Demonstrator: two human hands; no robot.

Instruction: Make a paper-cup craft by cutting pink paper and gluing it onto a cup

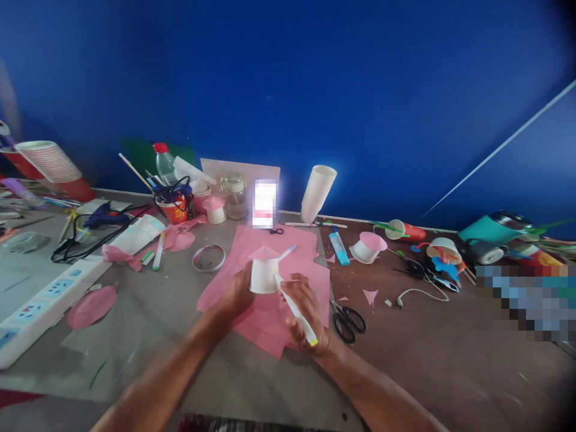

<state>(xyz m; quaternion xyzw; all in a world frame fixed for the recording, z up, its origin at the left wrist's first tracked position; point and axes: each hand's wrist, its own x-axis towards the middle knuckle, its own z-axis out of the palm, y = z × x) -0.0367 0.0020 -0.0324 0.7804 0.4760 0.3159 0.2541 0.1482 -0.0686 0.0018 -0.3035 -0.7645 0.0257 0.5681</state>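
A white paper cup [263, 277] with a pink pointed paper top [264, 253] is upside down over pink paper sheets [292, 243]. My left hand [238, 291] grips its left side. My right hand [306, 306] is closed around a white marker with a yellow end [297, 313], its tip at the cup's right side. A pale strip sticks out at the cup's upper right. Black scissors [347, 321] lie just right of the sheets.
Behind stand a glass jar [235, 197], a lit phone [264, 204] and stacked cups [318, 193]. A power strip [49, 303] and cut pink circle [92, 307] lie left. A glue stick [339, 247] and pink-topped cup [366, 249] are at right.
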